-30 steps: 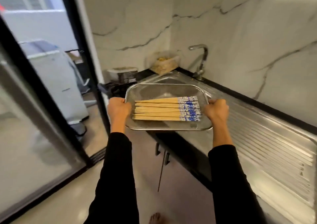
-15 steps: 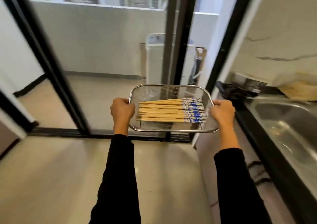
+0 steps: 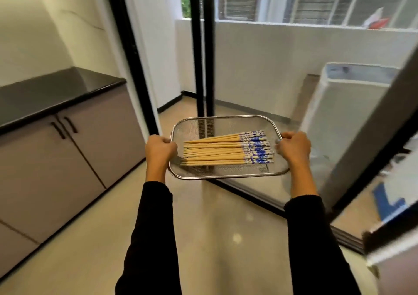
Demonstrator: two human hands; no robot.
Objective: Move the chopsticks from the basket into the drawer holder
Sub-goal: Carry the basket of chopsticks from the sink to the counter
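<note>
Head-worn view, facing forward and down, close

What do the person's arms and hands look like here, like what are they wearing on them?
Both arms are covered by long, plain black sleeves that end just short of the wrists. The left hand and right hand are bare, with no gloves. No watch, ring or bracelet shows. The sleeves carry no visible logos or markings.

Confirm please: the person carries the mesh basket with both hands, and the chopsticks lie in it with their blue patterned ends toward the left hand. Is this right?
One detail is wrong. In the head view, the chopsticks lie in the mesh basket with their blue patterned ends toward the right hand, not the left hand. The rest holds: both hands carry the basket by its rim.
</note>
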